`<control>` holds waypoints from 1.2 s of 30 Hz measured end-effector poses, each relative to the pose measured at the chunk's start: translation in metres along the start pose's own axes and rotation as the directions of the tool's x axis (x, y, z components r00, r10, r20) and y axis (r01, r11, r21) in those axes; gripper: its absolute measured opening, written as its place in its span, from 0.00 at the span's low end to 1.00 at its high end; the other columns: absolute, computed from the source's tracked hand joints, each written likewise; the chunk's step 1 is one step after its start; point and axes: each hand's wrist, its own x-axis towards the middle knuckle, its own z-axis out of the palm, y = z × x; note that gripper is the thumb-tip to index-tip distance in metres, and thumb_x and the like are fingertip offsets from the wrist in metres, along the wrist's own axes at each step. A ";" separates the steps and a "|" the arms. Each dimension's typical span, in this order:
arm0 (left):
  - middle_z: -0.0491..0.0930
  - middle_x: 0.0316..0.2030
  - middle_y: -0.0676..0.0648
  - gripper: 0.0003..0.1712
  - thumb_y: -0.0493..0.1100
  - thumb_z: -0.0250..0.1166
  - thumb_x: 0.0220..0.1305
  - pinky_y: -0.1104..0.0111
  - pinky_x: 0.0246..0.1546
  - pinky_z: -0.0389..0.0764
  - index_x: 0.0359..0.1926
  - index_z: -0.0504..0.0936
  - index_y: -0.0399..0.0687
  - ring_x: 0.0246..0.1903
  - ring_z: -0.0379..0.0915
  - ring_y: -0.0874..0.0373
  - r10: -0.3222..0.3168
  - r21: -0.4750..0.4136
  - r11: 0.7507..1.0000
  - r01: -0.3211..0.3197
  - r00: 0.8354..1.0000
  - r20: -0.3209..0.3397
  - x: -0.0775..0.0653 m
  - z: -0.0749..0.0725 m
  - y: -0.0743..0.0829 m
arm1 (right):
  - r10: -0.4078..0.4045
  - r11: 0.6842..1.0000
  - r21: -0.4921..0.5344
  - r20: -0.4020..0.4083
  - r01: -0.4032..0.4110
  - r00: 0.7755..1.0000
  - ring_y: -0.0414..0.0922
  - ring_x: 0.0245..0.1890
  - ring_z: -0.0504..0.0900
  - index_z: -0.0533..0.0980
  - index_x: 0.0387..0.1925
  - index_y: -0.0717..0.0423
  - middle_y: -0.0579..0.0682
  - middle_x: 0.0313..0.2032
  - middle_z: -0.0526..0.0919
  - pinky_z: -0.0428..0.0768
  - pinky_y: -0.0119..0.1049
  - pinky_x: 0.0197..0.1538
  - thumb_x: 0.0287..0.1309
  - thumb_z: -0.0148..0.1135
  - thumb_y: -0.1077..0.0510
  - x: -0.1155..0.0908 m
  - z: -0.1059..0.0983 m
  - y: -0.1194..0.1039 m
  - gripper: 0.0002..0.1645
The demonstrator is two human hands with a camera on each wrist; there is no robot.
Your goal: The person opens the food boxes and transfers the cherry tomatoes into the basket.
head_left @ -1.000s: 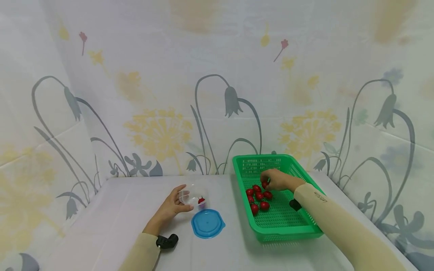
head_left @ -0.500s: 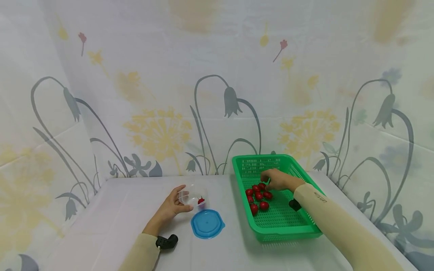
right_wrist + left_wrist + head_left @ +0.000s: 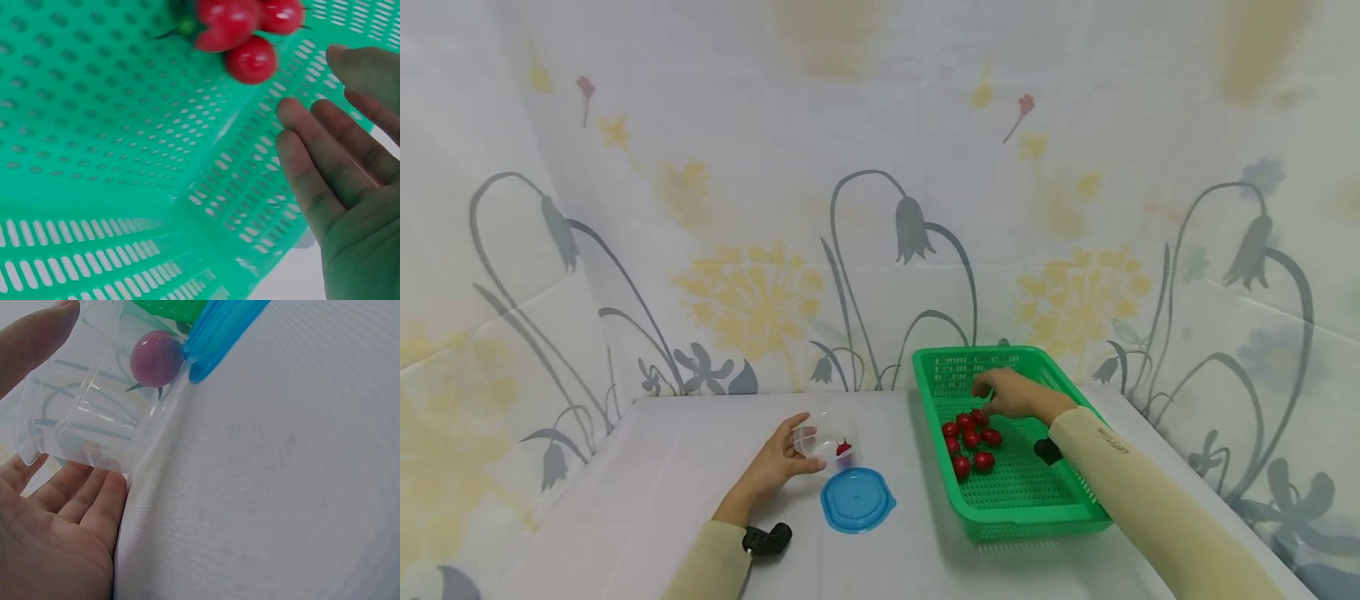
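My left hand holds a small clear plastic container, thumb on one side and fingers on the other. Inside it lies a single cherry tomato with a green stem end. A blue lid lies flat on the table just in front of the container. On the right, my right hand hovers inside a green plastic basket, beside several cherry tomatoes. In the right wrist view its fingers are extended, with nothing between them and the thumb.
The tomatoes gather along the basket's left side, and the basket's rim stands up around them. A white cloth covers the table. Behind it hangs a flower-printed curtain. Black camera mounts sit on both wrists.
The tomato at my right fingertips a second ago now lies among the others, let go. The right hand has shifted slightly away. My left hand has kept its hold on the container.
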 end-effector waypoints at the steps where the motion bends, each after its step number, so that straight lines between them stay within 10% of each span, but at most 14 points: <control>1: 0.63 0.66 0.36 0.53 0.39 0.74 0.51 0.50 0.61 0.66 0.72 0.53 0.47 0.60 0.66 0.41 0.001 -0.002 1.000 -0.001 1.000 -0.001 0.000 0.000 0.000 | -0.005 1.000 0.007 -0.010 0.005 1.000 0.56 0.46 0.79 0.76 0.49 0.61 0.60 0.48 0.79 0.79 0.46 0.46 0.58 0.63 0.64 0.000 -0.002 -0.002 0.16; 19: 0.63 0.65 0.35 0.52 0.38 0.73 0.51 0.50 0.60 0.68 0.72 0.53 0.46 0.58 0.67 0.41 0.006 0.003 1.000 -0.006 1.000 -0.007 0.001 0.001 0.001 | -0.174 0.983 0.022 -0.198 0.182 0.965 0.44 0.41 0.81 0.77 0.47 0.54 0.50 0.45 0.81 0.79 0.42 0.46 0.62 0.62 0.55 0.006 -0.025 -0.060 0.14; 36: 0.64 0.65 0.38 0.52 0.39 0.74 0.51 0.63 0.50 0.72 0.72 0.53 0.48 0.47 0.70 0.49 0.001 0.013 1.000 -0.001 1.000 -0.005 0.001 0.001 0.001 | -0.222 0.972 0.040 -0.148 0.230 0.964 0.41 0.41 0.80 0.77 0.49 0.53 0.47 0.47 0.80 0.78 0.36 0.48 0.62 0.62 0.55 0.039 -0.022 -0.122 0.14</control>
